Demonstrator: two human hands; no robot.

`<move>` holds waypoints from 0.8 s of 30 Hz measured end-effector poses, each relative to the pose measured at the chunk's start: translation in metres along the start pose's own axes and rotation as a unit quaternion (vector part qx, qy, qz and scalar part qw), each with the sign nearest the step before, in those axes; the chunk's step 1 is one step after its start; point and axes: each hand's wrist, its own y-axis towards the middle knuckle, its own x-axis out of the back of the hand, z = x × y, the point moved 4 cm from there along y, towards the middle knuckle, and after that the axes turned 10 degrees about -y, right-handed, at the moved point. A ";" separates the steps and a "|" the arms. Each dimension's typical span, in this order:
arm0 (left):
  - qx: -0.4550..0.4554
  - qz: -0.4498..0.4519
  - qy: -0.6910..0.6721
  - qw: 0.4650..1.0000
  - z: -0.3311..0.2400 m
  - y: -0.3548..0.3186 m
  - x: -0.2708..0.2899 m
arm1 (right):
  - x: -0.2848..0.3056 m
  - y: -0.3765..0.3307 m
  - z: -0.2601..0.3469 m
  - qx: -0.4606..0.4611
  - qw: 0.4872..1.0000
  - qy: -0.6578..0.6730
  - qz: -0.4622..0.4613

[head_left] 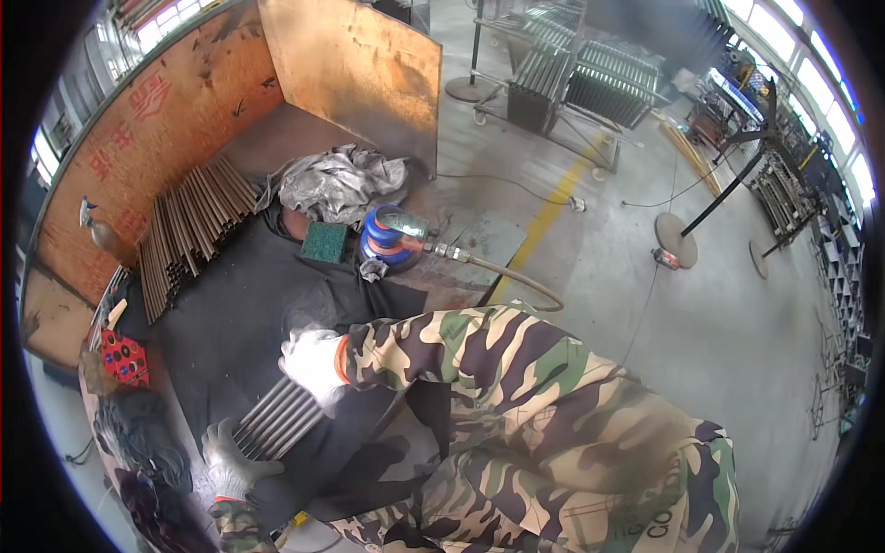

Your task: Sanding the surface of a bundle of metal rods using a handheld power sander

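A row of slim grey metal tubes [281,419] lies side by side on the black cloth [240,323] in front of me. My left hand [230,461], in a pale work glove, is closed around their near left ends, thumb along the near side. At their far right ends, my right hand [316,364] in a white glove is bent over the tubes and grips them. Glare washes out its fingers, so whether it also holds a rag cannot be made out. Beyond it sit a green scouring pad [324,241] and a blue air sander [385,238].
Brown tubes [194,226] are piled at the back left by a wooden board [157,120] and a spray bottle [106,235]. A crumpled grey rag [341,184] lies behind the pad. The sander's hose [507,274] runs right. Dark cloths [138,442] hang at the left edge.
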 end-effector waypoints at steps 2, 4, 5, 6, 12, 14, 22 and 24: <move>0.018 0.010 -0.011 1.000 0.003 0.002 -0.003 | -0.005 0.003 -0.001 0.001 0.999 0.014 0.052; 0.036 0.039 -0.050 0.997 0.001 -0.004 -0.005 | -0.003 -0.001 0.000 0.014 0.998 0.010 0.061; 0.036 0.038 -0.048 0.997 0.001 -0.006 -0.006 | -0.003 -0.003 0.003 0.028 0.997 0.006 0.069; 0.031 0.024 -0.052 0.998 0.002 -0.008 -0.008 | -0.007 -0.001 0.005 0.024 0.999 0.001 0.041; 0.053 0.031 -0.018 0.998 -0.016 -0.009 -0.004 | -0.011 0.004 0.006 0.029 0.996 0.070 0.057; 0.078 0.055 -0.021 0.995 -0.014 -0.010 -0.009 | -0.012 0.001 0.009 0.000 0.997 0.066 0.047; 0.053 -0.024 0.049 0.997 -0.024 -0.021 -0.028 | -0.016 -0.004 0.028 0.036 0.999 0.034 -0.009; 0.069 0.002 0.053 0.996 -0.022 -0.014 -0.031 | -0.025 -0.004 0.026 0.031 0.998 0.033 -0.031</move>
